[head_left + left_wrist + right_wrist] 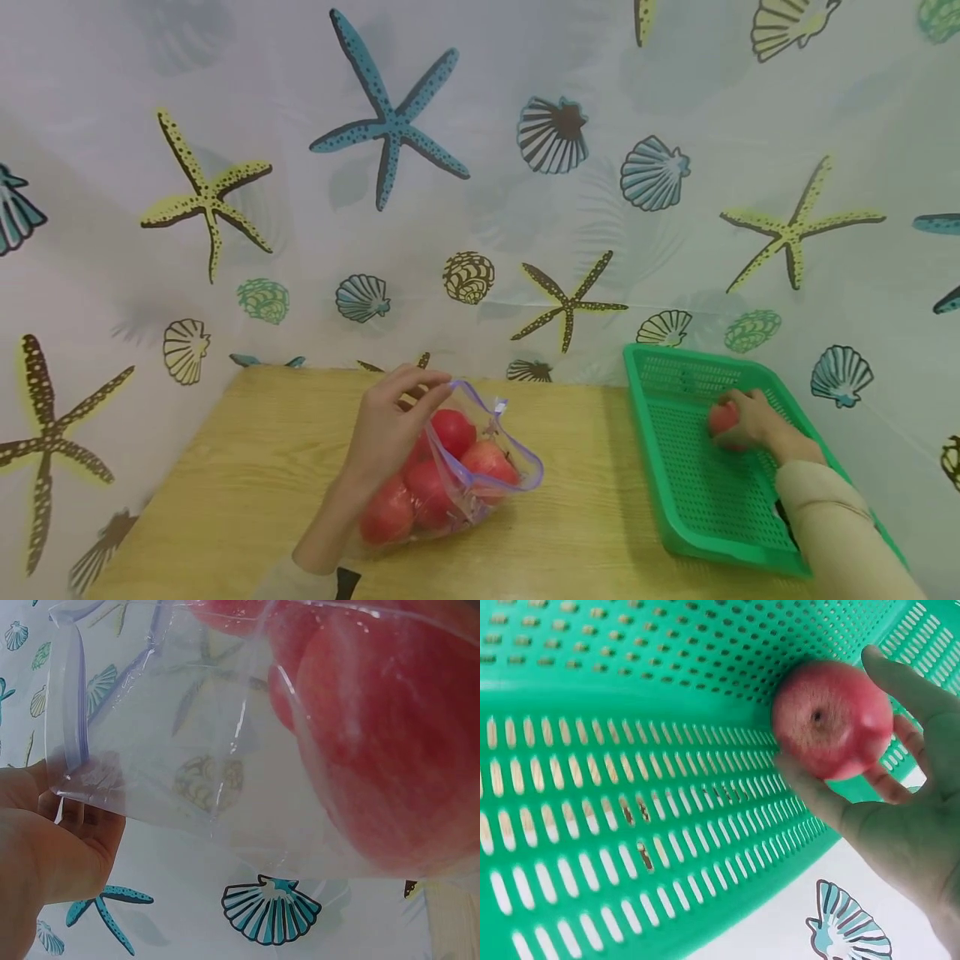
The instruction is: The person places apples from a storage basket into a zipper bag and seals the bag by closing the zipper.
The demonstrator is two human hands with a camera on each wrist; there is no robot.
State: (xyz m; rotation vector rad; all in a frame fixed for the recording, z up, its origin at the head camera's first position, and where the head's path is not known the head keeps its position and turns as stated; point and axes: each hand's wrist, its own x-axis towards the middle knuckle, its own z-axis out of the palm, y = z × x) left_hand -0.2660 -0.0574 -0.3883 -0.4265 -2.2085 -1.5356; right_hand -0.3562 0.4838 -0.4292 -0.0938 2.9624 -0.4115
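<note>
My left hand [386, 433] pinches the purple-edged mouth of a clear zip bag [534, 482], which gapes toward the right. Several red apples [427, 493] fill the bag where it lies on the table. In the left wrist view the bag's corner [86, 776] sits between my thumb and fingers. Over to the right, my right hand [752, 419] reaches into a green plastic basket [651, 454]. Its thumb and fingers curl round a single red apple [831, 720], low beside the basket's slotted wall; the apple's dimpled end faces the right wrist camera.
Both bag and basket stand on a light wooden table [577, 533]. A white curtain [480, 208] printed with starfish and shells hangs right behind the table's far edge. The basket's raised rim surrounds my right hand.
</note>
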